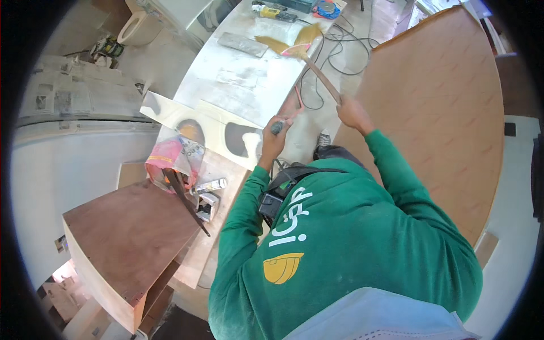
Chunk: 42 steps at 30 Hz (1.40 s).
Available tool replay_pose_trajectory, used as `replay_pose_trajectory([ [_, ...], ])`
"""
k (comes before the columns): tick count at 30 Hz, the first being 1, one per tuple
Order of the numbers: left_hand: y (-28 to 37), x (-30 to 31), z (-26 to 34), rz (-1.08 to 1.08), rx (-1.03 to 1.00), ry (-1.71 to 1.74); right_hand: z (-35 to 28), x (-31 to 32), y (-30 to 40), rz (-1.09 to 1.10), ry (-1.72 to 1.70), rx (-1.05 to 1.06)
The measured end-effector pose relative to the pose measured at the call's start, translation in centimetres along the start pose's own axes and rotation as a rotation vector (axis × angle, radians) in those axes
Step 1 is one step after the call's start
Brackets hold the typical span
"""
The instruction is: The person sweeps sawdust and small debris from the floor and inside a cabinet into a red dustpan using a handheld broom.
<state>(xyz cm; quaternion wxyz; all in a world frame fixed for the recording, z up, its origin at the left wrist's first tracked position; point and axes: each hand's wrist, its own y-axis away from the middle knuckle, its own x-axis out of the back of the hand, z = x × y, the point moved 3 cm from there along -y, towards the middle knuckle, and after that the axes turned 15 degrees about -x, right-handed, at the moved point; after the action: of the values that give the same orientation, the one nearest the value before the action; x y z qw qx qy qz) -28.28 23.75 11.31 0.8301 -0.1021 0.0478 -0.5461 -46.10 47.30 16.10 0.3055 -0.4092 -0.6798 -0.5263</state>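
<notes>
My right hand (355,115) grips the wooden handle of a soft straw broom (323,78). The broom's fan of yellow bristles (312,36), bound with pink, rests over the right side of a dusty white worktop (195,76). In my left hand (273,142) is a long-handled tool, probably a dustpan; the grey end of its handle (277,127) points up at me. A pinkish piece with a red edge (298,100) shows beyond that hand, beside the worktop's edge. Most of this tool is hidden by the hand. A flat grey plate (243,44) lies left of the bristles.
A yellow-bodied power tool (272,12) lies at the worktop's far end. Cut cream panels (212,117) lie nearer, by a pink plastic bag (161,154) and a handsaw (187,202). Black cable (340,42) loops across the floor. A large brown panel (433,119) occupies the right.
</notes>
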Motion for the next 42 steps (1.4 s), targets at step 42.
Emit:
replay_pose_trajectory([
  [42,1.4,-1.8,6.4,0.05,0.044,0.034,7.5,5.4,7.8,0.135,-0.093,0.04],
])
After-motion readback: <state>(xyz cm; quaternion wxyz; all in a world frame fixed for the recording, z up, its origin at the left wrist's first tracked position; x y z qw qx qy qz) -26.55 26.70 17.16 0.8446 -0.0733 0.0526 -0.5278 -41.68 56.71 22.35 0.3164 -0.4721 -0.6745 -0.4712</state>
